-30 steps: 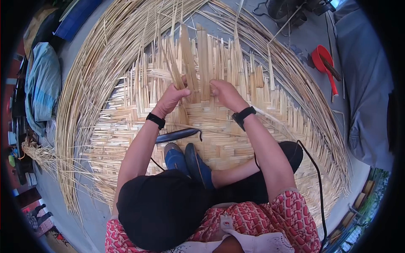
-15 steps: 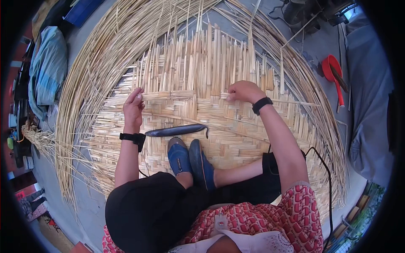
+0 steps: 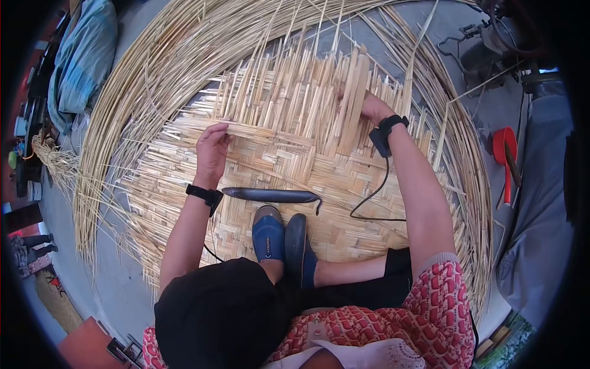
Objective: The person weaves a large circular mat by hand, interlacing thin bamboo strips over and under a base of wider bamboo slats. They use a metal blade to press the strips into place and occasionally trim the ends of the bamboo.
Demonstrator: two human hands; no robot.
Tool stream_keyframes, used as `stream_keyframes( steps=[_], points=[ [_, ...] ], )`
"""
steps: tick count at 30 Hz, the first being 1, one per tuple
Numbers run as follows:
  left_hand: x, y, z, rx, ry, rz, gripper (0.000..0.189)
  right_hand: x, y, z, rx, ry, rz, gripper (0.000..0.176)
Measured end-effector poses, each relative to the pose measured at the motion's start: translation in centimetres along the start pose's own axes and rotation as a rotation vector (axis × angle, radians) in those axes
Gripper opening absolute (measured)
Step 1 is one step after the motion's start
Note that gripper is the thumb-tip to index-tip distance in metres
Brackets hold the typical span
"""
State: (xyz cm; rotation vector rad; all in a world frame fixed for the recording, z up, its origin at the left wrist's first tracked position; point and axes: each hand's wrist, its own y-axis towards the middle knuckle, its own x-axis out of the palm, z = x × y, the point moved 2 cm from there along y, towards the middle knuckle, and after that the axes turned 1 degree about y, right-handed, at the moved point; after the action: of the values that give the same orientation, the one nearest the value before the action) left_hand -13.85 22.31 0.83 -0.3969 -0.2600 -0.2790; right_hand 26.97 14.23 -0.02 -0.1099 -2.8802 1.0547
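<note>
A half-woven reed mat [image 3: 246,215] in a zigzag pattern lies under my feet, its loose strips fanning out at the far edge. My left hand [image 3: 212,150] is closed, fingertips pinching a bundle of flat crosswise reed strips [image 3: 270,132] on the left. On the right, my right hand [image 3: 373,109] is wrapped round several lengthwise reed strips [image 3: 351,104], which are lifted off the mat; they hide most of its fingers. A dark curved tool with a hooked end [image 3: 270,195] rests on the mat between my hands and my blue shoes [image 3: 268,237].
Long loose reeds [image 3: 117,117] curve around the mat on the left and far side. A red ladle-like scoop [image 3: 504,144] lies at right beside a grey cover [image 3: 534,203]. A light-blue cloth bundle [image 3: 83,58] stands at left. A black cable [image 3: 381,216] hangs from my right wrist.
My right hand has left the crosswise strips, moved up and away from me, and taken hold of lengthwise strips, now raised. My left hand stays on the crosswise strips. The view has shifted slightly.
</note>
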Motion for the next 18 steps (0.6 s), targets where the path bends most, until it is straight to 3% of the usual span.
stream_keyframes(
  steps=[2,3,4,6,8,9,11,12,13,15,18],
  points=[
    [-0.9,0.5,-2.0,0.042,-0.447,0.003,0.014,-0.7,0.3,-0.6,-0.322,-0.315,0.339,0.043],
    [-1.2,1.0,-2.7,-0.009,-0.661,-0.104,0.018,-0.8,0.2,-0.6,-0.32,-0.314,0.337,0.043],
    [-1.7,1.7,-3.2,-0.012,-0.661,-0.101,0.018,-1.3,-0.2,-0.8,-0.495,-0.312,0.588,0.038],
    [4.4,0.8,0.6,-0.187,-0.192,-0.374,0.021,-1.6,-1.8,-0.9,-0.843,-0.301,1.086,0.03],
    [9.0,1.7,2.4,-0.194,0.261,-0.486,0.031,1.6,-6.3,-2.3,-0.909,-0.042,1.174,0.027],
    [9.9,3.1,2.0,-0.192,0.257,-0.484,0.031,3.3,-6.9,-1.5,-0.911,-0.08,1.071,0.023],
    [10.7,5.8,0.0,-0.072,0.934,-0.583,0.031,9.2,-8.7,-2.1,-0.643,-0.086,0.381,0.025],
    [10.6,6.6,-1.0,-0.069,0.933,-0.589,0.031,11.1,-7.2,-0.1,-0.726,-0.436,0.329,0.03],
    [10.4,7.3,-2.0,-0.104,0.847,-0.614,0.029,12.7,-6.0,2.1,-0.695,-0.531,0.353,0.03],
    [11.0,6.9,-2.1,-0.211,0.603,-0.592,0.021,12.8,-6.8,2.2,-0.634,-0.595,0.258,0.028],
    [12.6,4.9,-1.1,-0.351,0.649,-0.538,0.023,12.7,-7.7,2.3,-0.561,-0.669,0.086,0.022]
  ],
)
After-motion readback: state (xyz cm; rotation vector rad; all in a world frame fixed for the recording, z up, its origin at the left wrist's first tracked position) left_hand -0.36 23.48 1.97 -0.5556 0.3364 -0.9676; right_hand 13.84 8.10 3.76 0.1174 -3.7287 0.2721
